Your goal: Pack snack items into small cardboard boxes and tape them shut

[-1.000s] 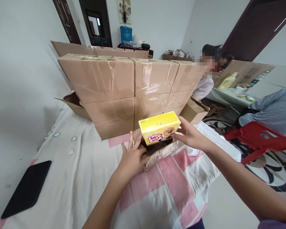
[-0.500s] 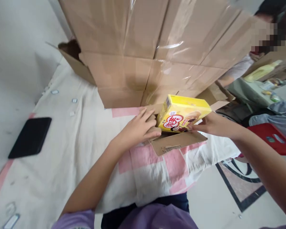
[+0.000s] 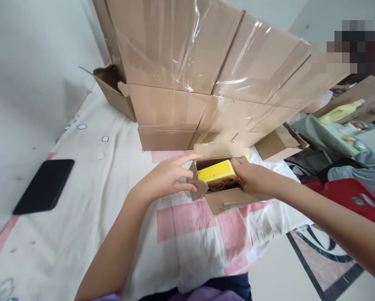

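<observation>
A small cardboard box [image 3: 224, 201] with its flaps spread sits on the cloth-covered surface in front of me. Most of the yellow snack box [image 3: 217, 172] is down inside it, its plain yellow side facing up. My right hand [image 3: 245, 173] grips the right end of the snack box, its fingers partly hidden within the carton. At the carton's left side, my left hand [image 3: 171, 175] has its fingers apart, by the left flap [image 3: 200, 189]; whether they touch it I cannot tell.
Tall taped cardboard boxes [image 3: 168, 104] stand close behind. Open cartons are at the left [image 3: 117, 96] and right [image 3: 277, 142]. A black flat case [image 3: 45, 186] lies on the patterned cloth [image 3: 112, 217]. At right are a red plastic object [image 3: 347, 196] and another person [image 3: 350, 163].
The yellow snack box has gone from tilted above the small carton down into it, with my right hand still on it. My left hand's fingers have spread and shifted left.
</observation>
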Available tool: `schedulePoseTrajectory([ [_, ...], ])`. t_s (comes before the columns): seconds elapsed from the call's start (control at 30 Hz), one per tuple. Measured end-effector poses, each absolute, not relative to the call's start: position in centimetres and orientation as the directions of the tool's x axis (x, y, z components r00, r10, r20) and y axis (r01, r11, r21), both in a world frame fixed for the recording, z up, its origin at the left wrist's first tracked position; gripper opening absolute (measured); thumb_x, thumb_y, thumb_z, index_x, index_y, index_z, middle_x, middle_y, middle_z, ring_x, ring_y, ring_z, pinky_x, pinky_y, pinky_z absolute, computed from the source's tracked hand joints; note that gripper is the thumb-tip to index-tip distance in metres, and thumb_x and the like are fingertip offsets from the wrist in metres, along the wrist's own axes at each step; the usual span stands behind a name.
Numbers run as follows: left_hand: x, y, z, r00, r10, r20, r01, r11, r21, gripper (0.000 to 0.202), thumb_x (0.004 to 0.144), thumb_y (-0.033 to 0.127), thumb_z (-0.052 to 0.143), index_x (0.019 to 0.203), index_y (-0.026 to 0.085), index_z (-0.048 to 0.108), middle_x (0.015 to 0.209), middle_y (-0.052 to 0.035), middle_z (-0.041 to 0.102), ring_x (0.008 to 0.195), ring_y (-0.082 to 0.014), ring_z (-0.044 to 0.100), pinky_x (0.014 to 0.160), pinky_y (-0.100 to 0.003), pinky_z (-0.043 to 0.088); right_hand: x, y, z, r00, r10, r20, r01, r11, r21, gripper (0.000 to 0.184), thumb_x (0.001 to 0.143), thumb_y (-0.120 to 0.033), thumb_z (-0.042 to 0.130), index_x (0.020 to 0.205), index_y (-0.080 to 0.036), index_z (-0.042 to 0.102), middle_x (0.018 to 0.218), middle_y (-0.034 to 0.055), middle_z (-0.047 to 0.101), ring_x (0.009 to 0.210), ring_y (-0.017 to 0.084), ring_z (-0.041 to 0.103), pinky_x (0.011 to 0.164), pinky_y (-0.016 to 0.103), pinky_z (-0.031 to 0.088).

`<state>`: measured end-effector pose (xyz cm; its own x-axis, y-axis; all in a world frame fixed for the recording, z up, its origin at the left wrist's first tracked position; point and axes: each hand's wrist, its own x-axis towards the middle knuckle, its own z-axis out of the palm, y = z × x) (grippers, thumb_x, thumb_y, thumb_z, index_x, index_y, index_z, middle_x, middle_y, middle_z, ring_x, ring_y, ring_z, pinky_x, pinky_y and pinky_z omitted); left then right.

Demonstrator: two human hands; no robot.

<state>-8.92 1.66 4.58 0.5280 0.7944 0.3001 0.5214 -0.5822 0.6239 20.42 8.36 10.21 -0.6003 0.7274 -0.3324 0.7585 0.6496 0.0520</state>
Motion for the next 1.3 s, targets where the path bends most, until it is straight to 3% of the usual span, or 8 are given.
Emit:
schedulePoseTrajectory([
  [0.1, -8.6, 1.7, 4.5, 0.544, 0.784, 0.299, 0.512, -0.592, 0.622, 0.025, 0.095, 0.038, 0.061, 0.079, 0.024, 0.074, 0.156, 0.0021, 0.044, 0.129, -0.0231, 0.055, 0.105, -0.036, 0.045, 18.8, 7.7, 10.8, -0.598, 0.700, -0.390, 0.706, 0.690, 0.157, 0.041, 0.075, -0.003, 0.057, 0.112, -0.016, 0.049, 0.114, 0.0134, 0.061, 0.092, 0.025, 0.064, 0.063, 0.030, 0.046],
  [0.23, -8.2, 1.5, 4.7, 0.562, 0.780, 0.274, 0.515, -0.590, 0.622, 0.027, 0.094, 0.037, 0.063, 0.072, 0.023, 0.070, 0.156, 0.0027, 0.045, 0.127, -0.0235, 0.057, 0.101, -0.035, 0.047, 17.5, 6.8, 11.9, -0.637, 0.678, -0.367, 0.649, 0.729, 0.219, 0.041, 0.073, -0.002, 0.057, 0.111, -0.017, 0.050, 0.112, 0.0136, 0.058, 0.096, 0.027, 0.060, 0.062, 0.031, 0.043],
  [0.37, -8.2, 1.2, 5.1, 0.594, 0.768, 0.239, 0.517, -0.592, 0.618, 0.026, 0.093, 0.038, 0.065, 0.074, 0.022, 0.070, 0.149, 0.0016, 0.052, 0.123, -0.0216, 0.058, 0.097, -0.034, 0.047, 18.4, 6.6, 12.1, -0.685, 0.651, -0.328, 0.659, 0.745, 0.102, 0.035, 0.071, -0.004, 0.057, 0.103, -0.018, 0.052, 0.106, 0.0103, 0.055, 0.094, 0.026, 0.056, 0.068, 0.032, 0.044],
  [0.5, -8.4, 1.2, 5.4, 0.611, 0.734, 0.295, 0.498, -0.647, 0.578, 0.022, 0.092, 0.037, 0.067, 0.075, 0.023, 0.071, 0.121, -0.0010, 0.065, 0.116, -0.0212, 0.055, 0.094, -0.034, 0.046, 20.0, 6.6, 11.9, -0.750, 0.632, -0.197, 0.653, 0.754, -0.069, 0.040, 0.073, -0.012, 0.061, 0.112, -0.018, 0.054, 0.109, 0.0104, 0.053, 0.097, 0.026, 0.053, 0.079, 0.036, 0.045],
  [0.67, -8.7, 1.3, 5.5, 0.595, 0.720, 0.358, 0.538, -0.687, 0.488, 0.023, 0.093, 0.038, 0.066, 0.075, 0.027, 0.073, 0.101, 0.0011, 0.069, 0.110, -0.0225, 0.049, 0.091, -0.035, 0.043, 21.0, 6.3, 10.9, -0.741, 0.662, -0.114, 0.666, 0.746, 0.002, 0.051, 0.073, -0.013, 0.060, 0.124, -0.015, 0.056, 0.111, 0.0133, 0.053, 0.101, 0.029, 0.049, 0.076, 0.035, 0.041],
  [0.9, -7.8, 1.3, 5.4, 0.614, 0.685, 0.392, 0.572, -0.728, 0.378, 0.020, 0.095, 0.032, 0.064, 0.078, 0.025, 0.072, 0.119, 0.0031, 0.070, 0.104, -0.0213, 0.052, 0.089, -0.037, 0.044, 21.2, 6.8, 9.3, -0.782, 0.601, -0.164, 0.565, 0.795, 0.219, 0.045, 0.072, -0.008, 0.062, 0.116, -0.016, 0.064, 0.103, 0.0117, 0.058, 0.090, 0.024, 0.050, 0.076, 0.035, 0.029],
  [1.17, -7.9, 1.9, 4.7, 0.586, 0.676, 0.447, 0.596, -0.733, 0.326, 0.009, 0.092, 0.023, 0.067, 0.084, 0.023, 0.071, 0.147, -0.0044, 0.055, 0.122, -0.0268, 0.056, 0.099, -0.043, 0.047, 20.7, 7.8, 9.4, -0.823, 0.508, -0.255, 0.500, 0.860, 0.103, 0.038, 0.083, -0.008, 0.060, 0.120, -0.013, 0.061, 0.111, 0.0131, 0.061, 0.096, 0.025, 0.056, 0.078, 0.035, 0.033],
  [1.3, -6.6, 2.1, 3.2, 0.546, 0.676, 0.496, 0.620, -0.723, 0.303, 0.010, 0.093, 0.024, 0.064, 0.084, 0.021, 0.068, 0.156, -0.0086, 0.044, 0.121, -0.0250, 0.060, 0.098, -0.037, 0.051, 20.0, 7.1, 9.8, -0.821, 0.523, -0.231, 0.513, 0.852, 0.106, 0.030, 0.089, -0.014, 0.060, 0.118, -0.012, 0.063, 0.111, 0.0148, 0.062, 0.097, 0.026, 0.058, 0.076, 0.036, 0.040],
])
